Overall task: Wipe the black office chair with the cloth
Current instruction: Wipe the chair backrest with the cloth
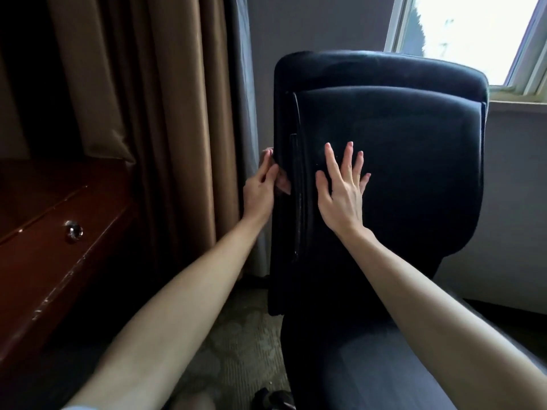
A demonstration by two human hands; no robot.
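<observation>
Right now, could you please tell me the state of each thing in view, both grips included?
black office chair: upright, both hands on it.
left grip: hand curled round the chair's left edge.
right grip: hand flat on the chair, fingers spread.
drawer: shut.
curtain: drawn aside, off the window.
window: uncovered, bright.
cloth: not in view.

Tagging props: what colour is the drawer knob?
Shiny silver knob; shows best in the head view.
</observation>
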